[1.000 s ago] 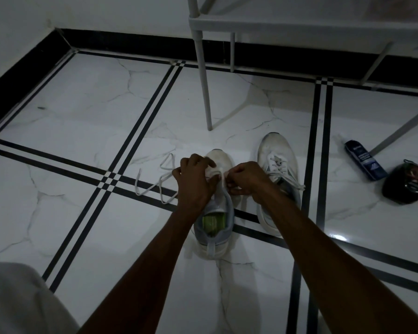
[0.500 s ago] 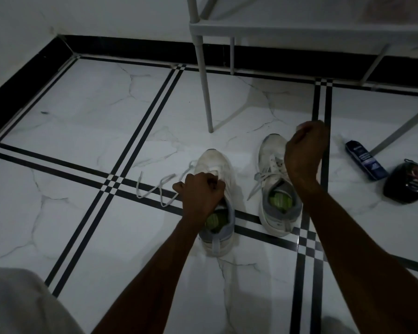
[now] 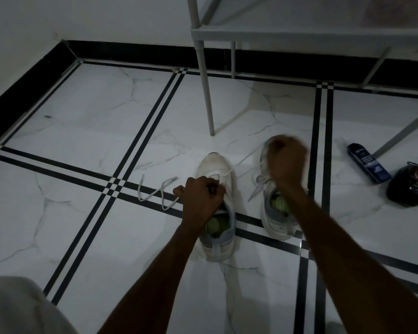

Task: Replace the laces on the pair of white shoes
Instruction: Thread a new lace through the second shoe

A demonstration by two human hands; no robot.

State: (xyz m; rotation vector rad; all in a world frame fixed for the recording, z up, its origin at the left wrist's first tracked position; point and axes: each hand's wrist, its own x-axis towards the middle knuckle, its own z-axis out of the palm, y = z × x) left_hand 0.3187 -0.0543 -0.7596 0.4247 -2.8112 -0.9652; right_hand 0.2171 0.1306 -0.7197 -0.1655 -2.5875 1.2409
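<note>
Your right hand (image 3: 286, 160) has swung out over the right shoe (image 3: 279, 213), fist clenched on the lace (image 3: 239, 165) (now drawn taut through the left shoe (image 3: 217, 169) on the floor), while your left hand (image 3: 200, 201) pins the eyelets.

Two white shoes are standing side by side on the floor, toes pointing away from the person. The left shoe (image 3: 215, 208) is lying under the left hand (image 3: 200, 198), its green insole showing behind the wrist. A white lace (image 3: 158, 192) is running through its front eyelets: one end is trailing in loops just left of that hand, the other appears to be stretching up toward the blurred right hand (image 3: 286, 160). The right shoe (image 3: 278, 213) is sitting beneath the right hand, laced.
</note>
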